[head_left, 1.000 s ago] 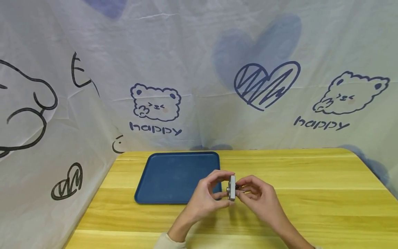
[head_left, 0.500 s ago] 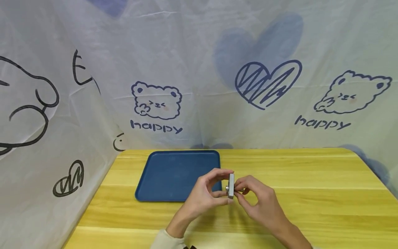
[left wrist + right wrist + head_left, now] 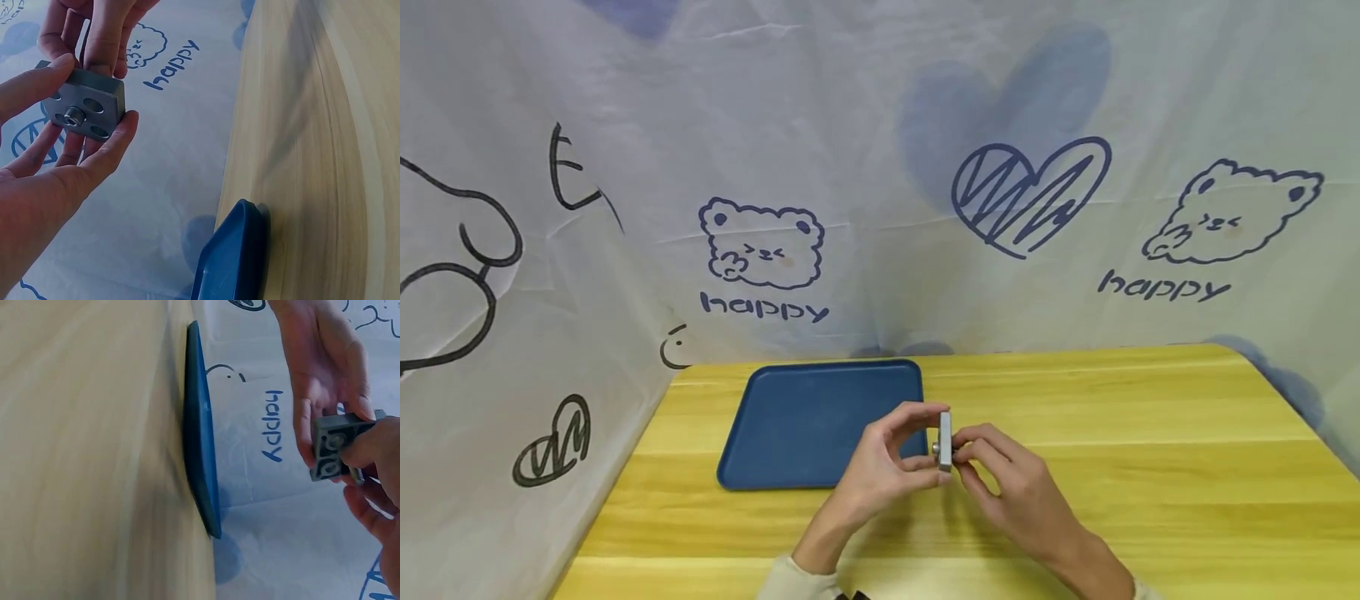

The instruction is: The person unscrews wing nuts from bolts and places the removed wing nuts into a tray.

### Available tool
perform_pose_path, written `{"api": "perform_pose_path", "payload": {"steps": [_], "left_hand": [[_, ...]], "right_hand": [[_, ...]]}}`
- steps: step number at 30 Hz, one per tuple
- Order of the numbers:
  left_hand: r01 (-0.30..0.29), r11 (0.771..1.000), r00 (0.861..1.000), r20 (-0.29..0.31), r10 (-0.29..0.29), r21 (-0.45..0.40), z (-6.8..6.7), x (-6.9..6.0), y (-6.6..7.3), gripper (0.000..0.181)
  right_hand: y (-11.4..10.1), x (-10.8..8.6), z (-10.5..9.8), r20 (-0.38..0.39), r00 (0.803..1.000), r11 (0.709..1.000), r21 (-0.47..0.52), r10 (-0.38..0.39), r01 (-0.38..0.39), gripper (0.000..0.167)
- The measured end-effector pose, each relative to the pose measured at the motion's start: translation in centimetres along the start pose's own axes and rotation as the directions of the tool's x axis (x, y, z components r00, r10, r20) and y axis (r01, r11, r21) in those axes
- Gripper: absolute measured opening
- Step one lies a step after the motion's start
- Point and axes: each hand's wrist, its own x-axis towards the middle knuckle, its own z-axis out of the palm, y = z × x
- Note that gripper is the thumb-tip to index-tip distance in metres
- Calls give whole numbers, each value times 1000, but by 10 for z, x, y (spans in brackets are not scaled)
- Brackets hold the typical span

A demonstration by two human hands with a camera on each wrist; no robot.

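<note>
Beyond the right edge of the tray (image 3: 812,421), the left hand (image 3: 883,458) grips a block (image 3: 945,442); a bolt (image 3: 74,115) is already in, the right hand (image 3: 1018,492) pinching its end. Other holes (image 3: 94,105) are bare.

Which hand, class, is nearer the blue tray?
Left. In the head view, the left hand partly covers the tray; the right hand sits farther right, beyond the metal block.
</note>
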Motion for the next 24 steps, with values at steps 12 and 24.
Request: {"api": "perform_pose_path", "payload": {"steps": [12,24], "left_hand": [[-12,1000,1000,-16,12,2,2,1,-2,69],[-5,1000,1000,-14,5,19,8,2,-4,67]], "right_hand": [[4,12,-21,251,805,665,460,538,-588,20],[12,16,-19,461,630,390,514,625,-764,31]]}}
